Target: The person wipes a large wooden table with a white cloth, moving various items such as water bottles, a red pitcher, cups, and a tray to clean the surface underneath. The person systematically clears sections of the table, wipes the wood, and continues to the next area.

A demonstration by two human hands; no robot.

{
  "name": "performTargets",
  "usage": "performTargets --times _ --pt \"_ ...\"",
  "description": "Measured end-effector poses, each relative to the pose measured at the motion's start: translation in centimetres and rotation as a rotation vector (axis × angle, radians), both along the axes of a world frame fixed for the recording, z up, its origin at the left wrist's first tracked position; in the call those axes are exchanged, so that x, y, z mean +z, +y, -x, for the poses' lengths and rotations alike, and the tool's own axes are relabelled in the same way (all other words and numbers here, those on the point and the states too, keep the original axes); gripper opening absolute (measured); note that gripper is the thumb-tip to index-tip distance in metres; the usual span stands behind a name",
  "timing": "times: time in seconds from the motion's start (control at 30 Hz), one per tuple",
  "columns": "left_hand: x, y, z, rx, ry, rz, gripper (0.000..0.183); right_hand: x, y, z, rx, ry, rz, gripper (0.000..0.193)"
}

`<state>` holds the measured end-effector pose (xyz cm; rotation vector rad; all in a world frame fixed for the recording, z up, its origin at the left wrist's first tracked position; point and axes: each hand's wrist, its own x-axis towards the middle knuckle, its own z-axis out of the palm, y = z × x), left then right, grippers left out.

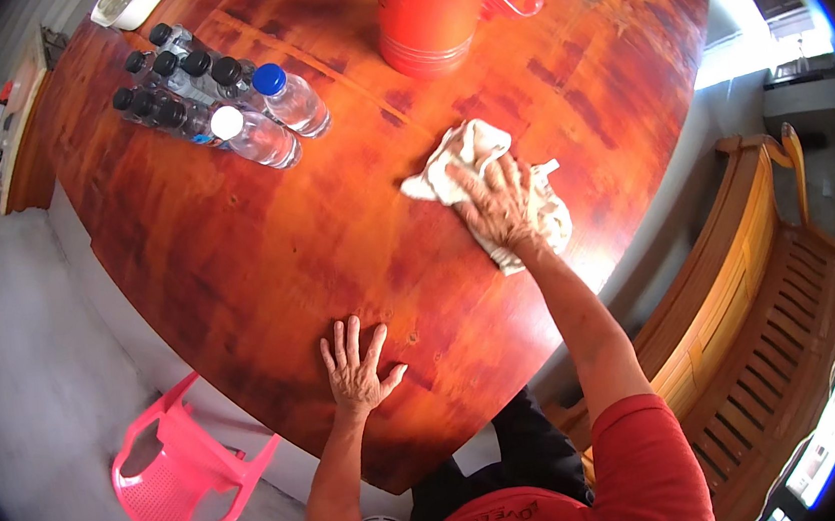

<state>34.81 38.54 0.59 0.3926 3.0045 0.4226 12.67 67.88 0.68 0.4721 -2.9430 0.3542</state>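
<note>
My R hand (497, 203) flat, fingers spread on white cloth (468, 160), wiping wooden table (265, 245) mid-way; L hand (357, 367) open, braced, holding nothing.

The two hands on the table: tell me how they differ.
The right hand presses down on a white cloth, arm stretched far out; the left hand lies flat on the bare wooden table near its edge, fingers spread. The right hand covers cloth, while the left touches only wood. Both rest palm down.
</note>
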Motion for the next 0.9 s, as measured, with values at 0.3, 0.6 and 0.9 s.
performTargets --times 0.3,0.6,0.9 --pt "-0.3 -0.1 -0.5 0.002 -0.058 0.040 0.073 -2.2 -3.9 10.8 -0.757 -0.030 0.015 0.052" --pt "-0.2 0.3 -0.3 -0.012 -0.037 0.051 0.074 0.4 -12.1 3.4 -0.139 -0.019 0.111 0.052" --pt "-0.6 -0.5 -0.6 -0.011 0.045 0.072 0.079 0.4 -9.0 -14.7 0.368 -0.121 0.110 0.062"
